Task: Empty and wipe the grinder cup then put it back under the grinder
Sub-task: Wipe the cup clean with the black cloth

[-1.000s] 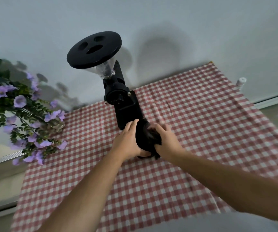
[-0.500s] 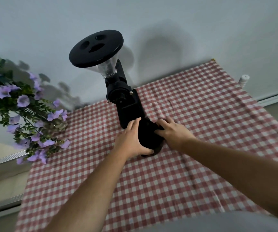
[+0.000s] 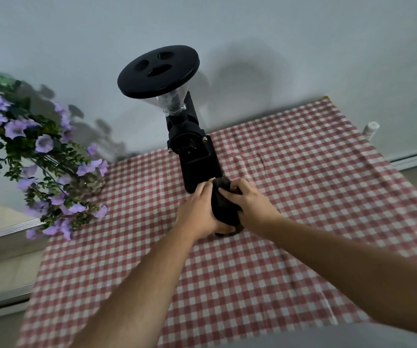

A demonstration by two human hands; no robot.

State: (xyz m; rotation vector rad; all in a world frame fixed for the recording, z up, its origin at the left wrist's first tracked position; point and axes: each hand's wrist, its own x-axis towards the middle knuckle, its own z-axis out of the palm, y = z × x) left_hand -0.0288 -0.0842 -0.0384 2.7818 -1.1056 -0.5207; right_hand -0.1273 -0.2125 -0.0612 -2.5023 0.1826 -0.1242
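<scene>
A tall black grinder point(image 3: 194, 156) with a clear hopper and a round black lid stands on the red-checked cloth point(image 3: 290, 187). At its foot sits the dark grinder cup point(image 3: 223, 209), mostly covered by both hands. My left hand point(image 3: 198, 212) wraps the cup's left side. My right hand point(image 3: 248, 203) grips its top and right side, fingers curled over the rim. Whether a cloth lies between hand and cup is hidden.
A bunch of purple flowers with green leaves point(image 3: 39, 156) hangs over the table's left edge. A small white bottle point(image 3: 371, 129) stands by the wall at the far right. A pale wall rises close behind the grinder.
My right hand has shifted from the cup's right side up onto its top and closed on it. The left hand stays on the cup. The view has shifted slightly.
</scene>
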